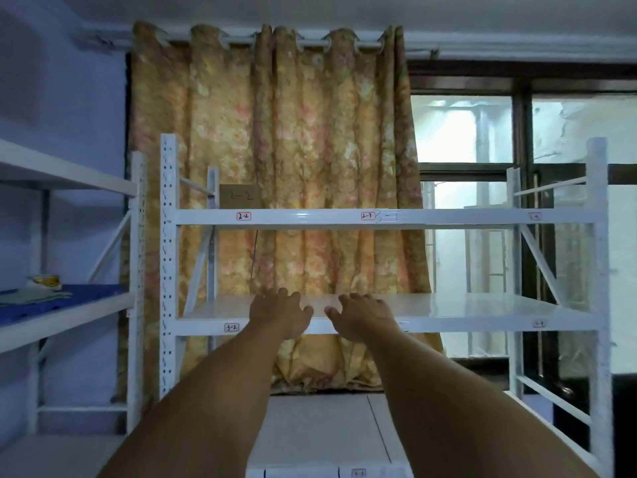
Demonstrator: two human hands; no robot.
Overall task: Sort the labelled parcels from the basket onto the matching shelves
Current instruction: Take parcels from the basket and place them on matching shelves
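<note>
A white metal rack stands in front of me. On its upper shelf [310, 216], far left, a brown parcel [239, 195] marked 2-2 sits above the 2-2 tag [243, 216]; a 2-3 tag [367, 215] is further right. Both my arms reach out to the middle shelf [465, 310]. My left hand [281, 312] and my right hand [362, 315] hover side by side at its front edge, fingers loosely curled, holding nothing. A 3-2 tag [231, 327] sits left of my left hand. No basket is in view.
A second white rack [69, 305] stands at the left with a blue mat and a small yellow-white object [44, 281] on it. A flowered curtain [275, 150] hangs behind, a window [482, 167] to the right. A lower shelf [320, 432] lies beneath my arms.
</note>
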